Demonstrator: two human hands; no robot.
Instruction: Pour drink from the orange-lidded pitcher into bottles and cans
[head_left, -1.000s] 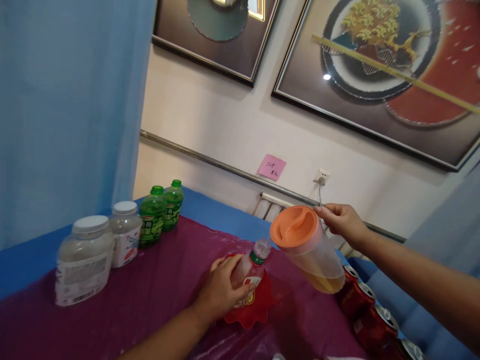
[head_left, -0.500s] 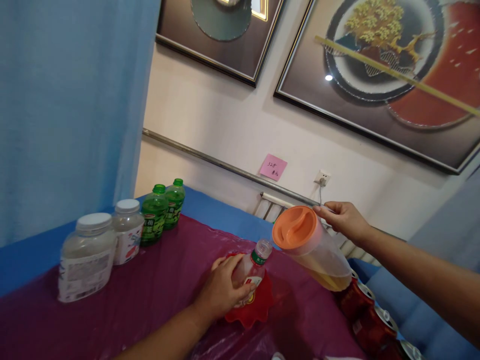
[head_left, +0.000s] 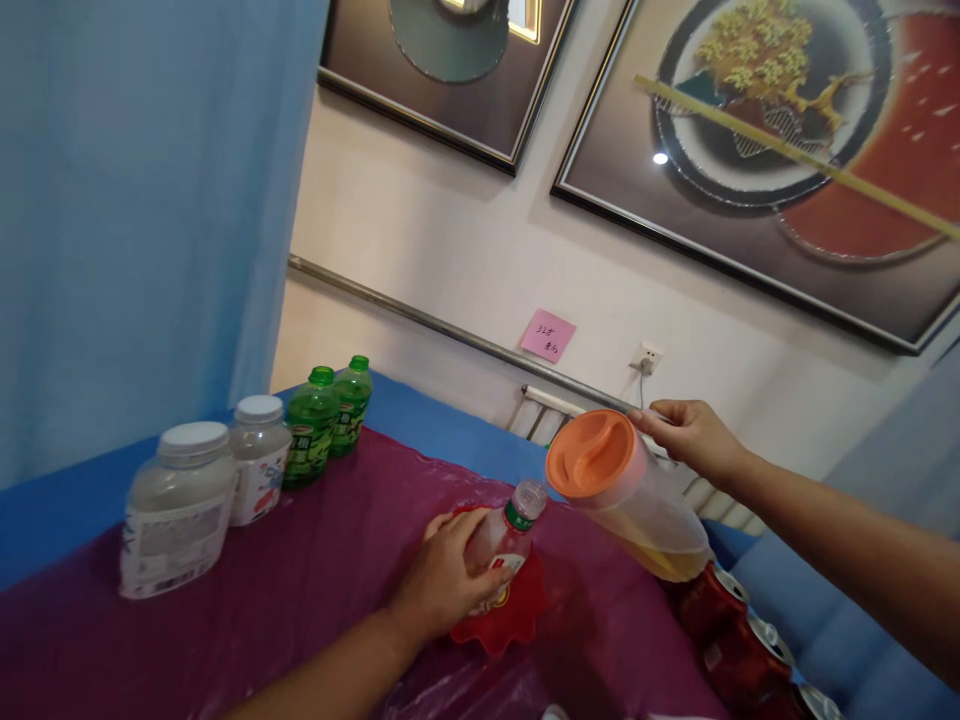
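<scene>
My left hand [head_left: 448, 578] is wrapped round a clear uncapped bottle [head_left: 519, 512] with a green neck band. The bottle leans slightly to the right over a red scalloped mat [head_left: 496, 632]. My right hand [head_left: 694, 436] grips the handle of a translucent pitcher [head_left: 651, 520]. The pitcher is tilted to the left, and its orange lid [head_left: 590, 453] is close to the bottle's mouth. Yellowish liquid lies low in the pitcher, toward its base. No stream between lid and bottle can be made out.
Two white-lidded jars [head_left: 180, 510] and two green bottles [head_left: 312, 425] line the left of the purple cover [head_left: 300, 600]. Several opened red cans [head_left: 746, 655] stand at the lower right. Behind are a metal rail [head_left: 420, 315], a wall socket [head_left: 646, 358] and framed pictures [head_left: 600, 195].
</scene>
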